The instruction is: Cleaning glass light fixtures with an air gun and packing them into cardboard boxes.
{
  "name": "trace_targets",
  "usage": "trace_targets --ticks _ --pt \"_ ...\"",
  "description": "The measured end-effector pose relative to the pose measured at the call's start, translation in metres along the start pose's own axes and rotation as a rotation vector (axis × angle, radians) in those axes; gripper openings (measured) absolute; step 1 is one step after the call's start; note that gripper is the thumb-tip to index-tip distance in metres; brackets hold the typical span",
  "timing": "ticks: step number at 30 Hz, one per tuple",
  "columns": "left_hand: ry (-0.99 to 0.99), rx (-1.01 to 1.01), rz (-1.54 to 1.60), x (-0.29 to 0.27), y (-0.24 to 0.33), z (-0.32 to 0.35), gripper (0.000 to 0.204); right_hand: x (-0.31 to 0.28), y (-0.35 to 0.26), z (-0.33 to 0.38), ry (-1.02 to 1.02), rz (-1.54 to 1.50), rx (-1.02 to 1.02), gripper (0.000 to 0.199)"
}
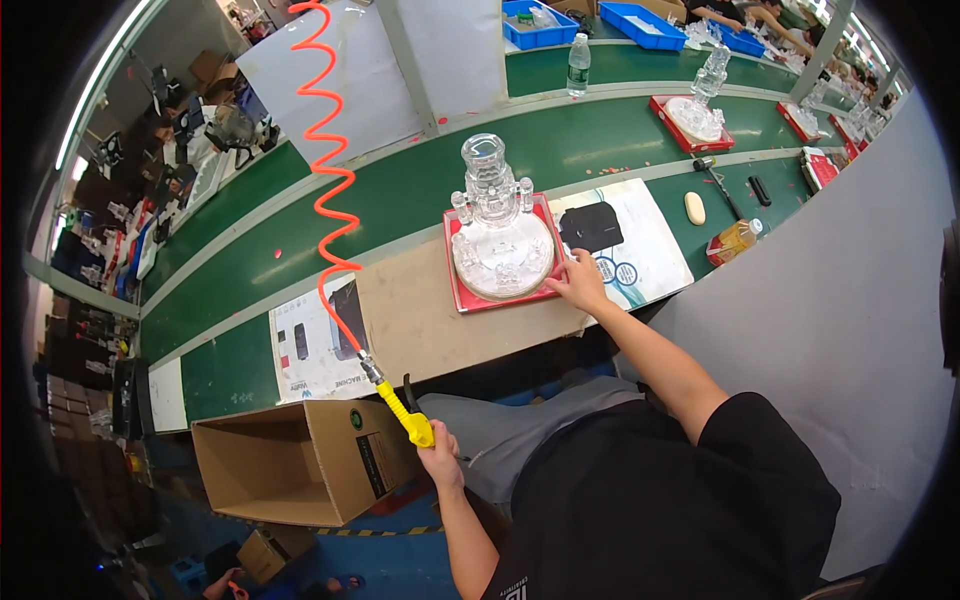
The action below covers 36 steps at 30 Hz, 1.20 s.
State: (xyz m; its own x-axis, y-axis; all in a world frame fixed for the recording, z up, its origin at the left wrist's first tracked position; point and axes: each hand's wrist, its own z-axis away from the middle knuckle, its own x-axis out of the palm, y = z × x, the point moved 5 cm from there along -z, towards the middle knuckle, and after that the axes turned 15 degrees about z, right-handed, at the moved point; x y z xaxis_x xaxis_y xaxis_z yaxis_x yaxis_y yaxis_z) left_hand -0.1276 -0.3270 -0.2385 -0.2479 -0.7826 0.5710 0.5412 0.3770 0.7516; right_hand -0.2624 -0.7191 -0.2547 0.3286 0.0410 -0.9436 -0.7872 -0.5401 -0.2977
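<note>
My left hand (440,456) is wrapped round a yellow air blow gun (409,418), held low in front of the bench edge. An orange coiled hose (335,215) runs from its metal fitting up out of view. My right hand (582,283) grips the right edge of a shallow red tray (473,302), fingers and thumb at its near right corner. On the tray lies a round white base (503,262) with clear plastic parts on it. A tall clear plastic piece (490,178) with small side knobs stands upright at its far side.
Brown cardboard (430,318) and a printed white sheet (655,240) cover the bench. At right lie a juice bottle (733,243), a cream oval object (694,208) and a dark-handled tool (722,187). Another tray (712,143) sits farther along the green belt. Below left stands an open carton (320,465).
</note>
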Motion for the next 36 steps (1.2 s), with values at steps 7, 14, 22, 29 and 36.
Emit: trace_targets --ticks 7,14,22,29,36 --pt "0.065 -0.016 -0.171 0.001 -0.005 0.012 0.014 0.031 -0.002 -0.01 -0.272 -0.341 0.199 0.028" --pt "0.058 -0.031 -0.162 -0.003 -0.008 0.007 0.013 -0.009 0.05 0.039 -0.171 -0.278 0.186 0.026" --pt "0.045 -0.001 -0.063 -0.007 -0.01 0.003 0.013 -0.035 0.1 0.182 -0.578 -0.119 0.189 0.031" --pt "0.018 -0.018 -0.044 -0.003 -0.012 0.001 0.012 -0.049 0.044 0.116 -0.204 -0.115 -0.105 0.033" --pt "0.034 0.027 -0.091 0.01 -0.004 0.014 0.01 -0.013 -0.031 0.028 0.031 0.149 -0.362 0.033"
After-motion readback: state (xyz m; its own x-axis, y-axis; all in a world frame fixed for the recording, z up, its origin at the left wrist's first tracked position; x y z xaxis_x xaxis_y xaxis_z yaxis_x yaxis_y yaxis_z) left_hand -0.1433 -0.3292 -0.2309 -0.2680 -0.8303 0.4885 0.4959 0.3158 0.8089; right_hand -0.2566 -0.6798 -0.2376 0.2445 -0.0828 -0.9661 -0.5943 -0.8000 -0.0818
